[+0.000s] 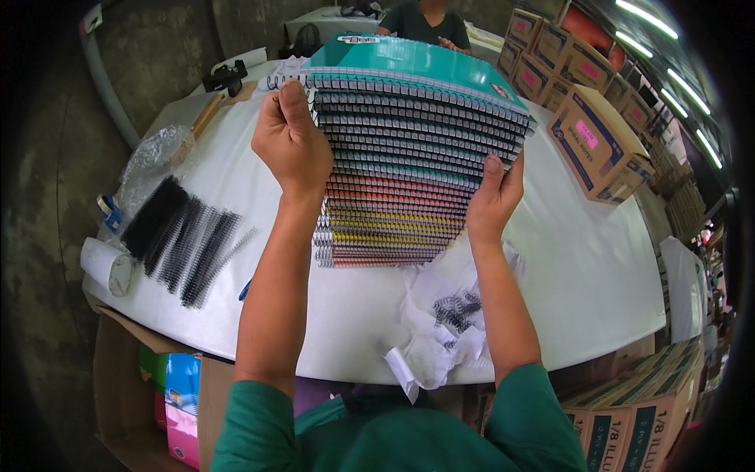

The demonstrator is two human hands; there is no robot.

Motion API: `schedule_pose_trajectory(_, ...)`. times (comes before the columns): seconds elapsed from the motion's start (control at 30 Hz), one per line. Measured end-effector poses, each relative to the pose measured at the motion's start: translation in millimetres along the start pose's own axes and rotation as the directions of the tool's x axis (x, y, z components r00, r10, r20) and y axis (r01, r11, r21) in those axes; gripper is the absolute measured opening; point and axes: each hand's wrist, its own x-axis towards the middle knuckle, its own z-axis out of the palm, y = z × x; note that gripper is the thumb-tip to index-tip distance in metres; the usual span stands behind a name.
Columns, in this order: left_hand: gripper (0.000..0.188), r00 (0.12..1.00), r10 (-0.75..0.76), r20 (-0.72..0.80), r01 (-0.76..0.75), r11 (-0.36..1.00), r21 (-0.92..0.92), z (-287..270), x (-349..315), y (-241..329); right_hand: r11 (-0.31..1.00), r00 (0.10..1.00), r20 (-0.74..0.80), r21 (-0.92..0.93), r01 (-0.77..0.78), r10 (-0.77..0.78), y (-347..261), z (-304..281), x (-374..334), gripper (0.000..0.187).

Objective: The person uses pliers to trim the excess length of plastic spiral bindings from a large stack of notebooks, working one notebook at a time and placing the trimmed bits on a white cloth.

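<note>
plainly, the spiral notebook stack (417,145) is teal-topped.

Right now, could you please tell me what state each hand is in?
Left hand: closed beside the protruding coil; whether it grips that cannot be told.
Right hand: closed on the right side of the notebook stack.

This looks like a stationery workshop — spiral notebooks (409,153) fill the dial's centre, black coils (177,236) lie at nine o'clock on a white table (598,291), a bare wall (157,63) rises at ten, and stacked cartons (580,64) and tube lights (678,82) crowd toward two.
</note>
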Motion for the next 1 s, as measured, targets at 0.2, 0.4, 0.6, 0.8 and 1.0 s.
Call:
schedule_pose_trajectory(0.2, 0.042, 0.999, -0.008, -0.032, 0.006, 0.998, -0.055, -0.9, 2.8, 8.3, 0.988, 0.978, -0.141, -0.013, 0.156, -0.156, -9.9, 8.0, 6.4, 0.058)
schedule_pose_trajectory(0.4, 0.032, 0.996, -0.076, 0.039, 0.074, 0.996, 0.042, 2.0, 20.8, 33.8, 0.994, 0.990, -0.106, 0.047, 0.094, -0.089, -40.5, 12.1, 44.3, 0.049)
schedule_pose_trajectory(0.6, 0.024, 0.992, 0.078, -0.098, -0.070, 0.994, 0.082, 18.5, 22.8, 30.4, 0.997, 0.995, -0.095, -0.080, 0.018, -0.026, -47.4, 14.9, 43.8, 0.044)
schedule_pose_trajectory(0.8, 0.029, 0.998, 0.053, 0.026, -0.055, 0.996, 0.073, -25.2, 26.4, 24.8, 0.994, 0.977, -0.182, -0.023, 0.107, -0.110, -42.7, 12.3, 40.7, 0.044)
schedule_pose_trajectory(1.0, 0.074, 0.653, -0.678, 0.338, -0.227, 0.250, 0.941, -202.8, -88.2, -40.9, 0.823, 0.779, 0.320, 0.004, 0.569, -0.540, -115.4, 28.0, 78.1, 0.048)
